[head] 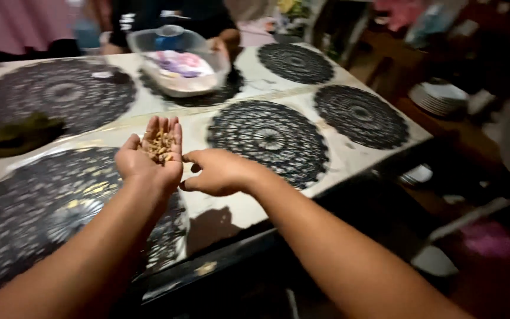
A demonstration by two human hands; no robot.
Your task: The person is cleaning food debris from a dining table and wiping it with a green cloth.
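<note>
One head-worn camera looks steeply down, close over the table [249, 77] (slightly tilted view).

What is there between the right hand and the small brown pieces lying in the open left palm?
Nothing visible. The right hand hovers just beside the left hand, its fingertips curled toward the small brown pieces in the cupped palm. Only open air above the table separates them.

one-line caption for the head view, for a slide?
Left hand cups small tan bits, palm up, with the right hand beside it, above a white table with black lace placemats.
</note>
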